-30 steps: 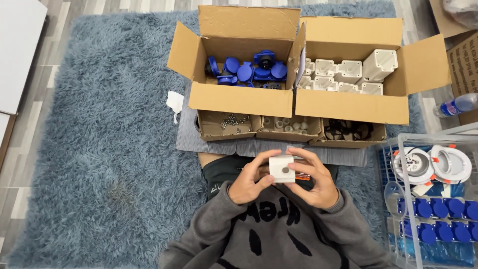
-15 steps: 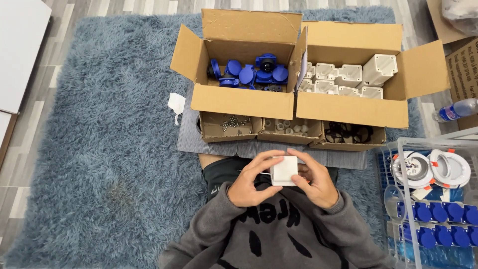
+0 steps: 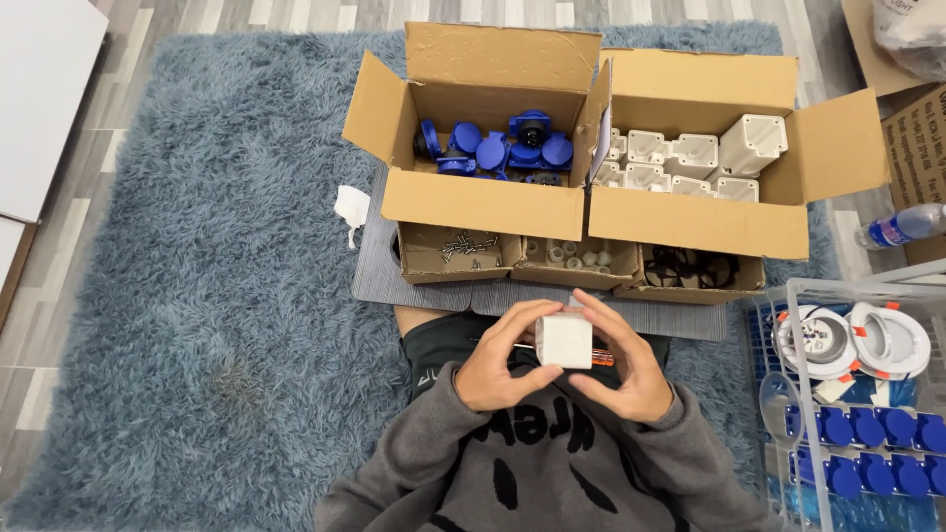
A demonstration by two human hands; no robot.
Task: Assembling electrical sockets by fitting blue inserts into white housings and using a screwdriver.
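Our left hand (image 3: 501, 366) and right hand (image 3: 619, 368) both close around a white square housing (image 3: 564, 341), held over our lap. Just beyond sit three small trays (image 3: 552, 258), then a box of blue parts (image 3: 493, 150) beside a box of white housings (image 3: 690, 163), all on the blue rug (image 3: 197, 296).

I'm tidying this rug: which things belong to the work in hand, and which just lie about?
In use: white box held by left hand and right hand; carton of white housings; blue caps; screws.
Lying about: water bottle; crumpled white scrap.
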